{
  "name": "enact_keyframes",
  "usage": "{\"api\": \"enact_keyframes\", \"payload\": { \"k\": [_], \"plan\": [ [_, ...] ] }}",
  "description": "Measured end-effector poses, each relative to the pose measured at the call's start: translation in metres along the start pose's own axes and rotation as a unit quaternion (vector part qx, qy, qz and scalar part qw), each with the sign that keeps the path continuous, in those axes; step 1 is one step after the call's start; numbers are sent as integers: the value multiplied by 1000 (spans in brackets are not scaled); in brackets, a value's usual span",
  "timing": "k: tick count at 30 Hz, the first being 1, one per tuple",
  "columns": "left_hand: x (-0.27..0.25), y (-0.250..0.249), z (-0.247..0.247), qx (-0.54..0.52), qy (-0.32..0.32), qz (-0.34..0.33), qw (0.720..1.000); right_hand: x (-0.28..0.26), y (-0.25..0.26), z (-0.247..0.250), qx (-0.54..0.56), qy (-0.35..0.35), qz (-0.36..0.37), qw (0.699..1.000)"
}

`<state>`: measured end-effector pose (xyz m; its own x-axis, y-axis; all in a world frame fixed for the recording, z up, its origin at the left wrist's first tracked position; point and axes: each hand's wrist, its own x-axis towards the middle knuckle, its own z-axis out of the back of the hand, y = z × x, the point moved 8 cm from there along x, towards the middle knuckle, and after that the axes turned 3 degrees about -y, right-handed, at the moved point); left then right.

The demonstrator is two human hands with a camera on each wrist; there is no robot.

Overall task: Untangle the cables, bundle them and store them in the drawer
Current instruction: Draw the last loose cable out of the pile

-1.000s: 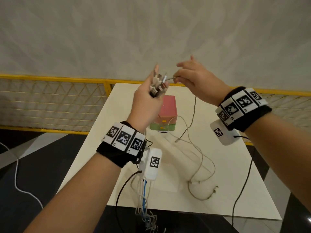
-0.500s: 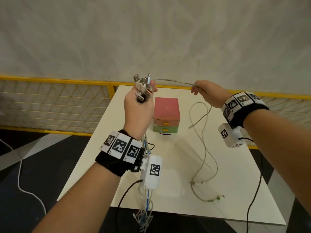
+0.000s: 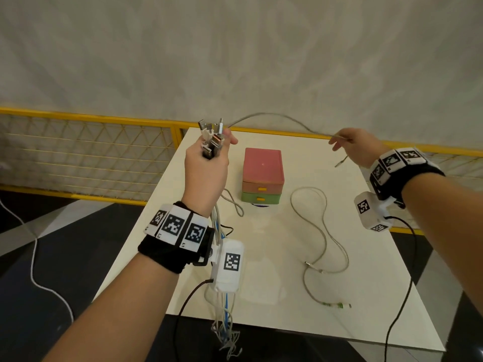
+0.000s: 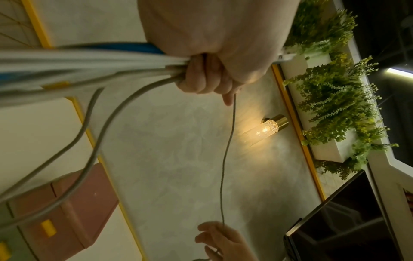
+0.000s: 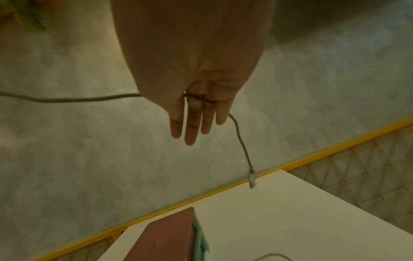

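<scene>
Left hand: left hand [image 3: 206, 168] raised left of the drawer unit [image 3: 262, 176], fist closed round a bunch of cables [image 4: 89, 65]; plug ends [image 3: 211, 138] stick up out of the top, the rest hangs down past the wrist and off the near table edge.
Right hand: right hand [image 3: 355, 147] up to the right of the drawer unit, fingers mostly straight; the grey cable [image 3: 274, 118] runs across the finger bases, prob. nipped by the thumb, but the thumb is hidden in the right wrist view so I can't be sure.
Grey cable: arcs through the air from the left fist over to the right hand, well above the drawer unit. Its free plug [image 5: 252, 178] dangles just past the right fingers.
Loose cable: one more grey-white cable [image 3: 324, 231] lies in loops on the table [image 3: 379, 296] right of the drawer unit, green-tipped end nearest the front edge, touched by neither hand.
Drawer unit: pink drawer over green, both with yellow pulls, both closed.
Progress: approx. midway. Most cables are gathered by the plug ends; one strand looks freed from the tangle.
Left to do: pick up the loose cable, tidy the hanging tails, tie the bundle, open a drawer, stow it.
</scene>
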<state>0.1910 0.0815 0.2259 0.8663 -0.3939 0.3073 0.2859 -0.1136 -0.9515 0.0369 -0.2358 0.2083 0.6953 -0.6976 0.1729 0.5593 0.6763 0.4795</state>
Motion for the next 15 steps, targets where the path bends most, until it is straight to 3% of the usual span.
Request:
{"api": "enact_keyframes", "payload": {
  "k": [3, 5, 7, 11, 15],
  "plan": [
    [1, 10, -7, 5, 37, 32, 999, -18, 40, 14, 28, -35, 81, 996],
    [3, 17, -10, 8, 54, 48, 997, -37, 68, 21, 36, -18, 126, 991],
    [5, 24, -12, 18, 67, 61, 996, -62, 90, 23, 15, 41, 130, 990],
    [10, 39, -3, 14, 34, 109, 993, -135, 127, 21, -99, 175, 151, 968],
    [7, 40, 5, -10, 11, 134, 991, -221, 154, -7, -129, 376, 213, 892]
  ]
}}
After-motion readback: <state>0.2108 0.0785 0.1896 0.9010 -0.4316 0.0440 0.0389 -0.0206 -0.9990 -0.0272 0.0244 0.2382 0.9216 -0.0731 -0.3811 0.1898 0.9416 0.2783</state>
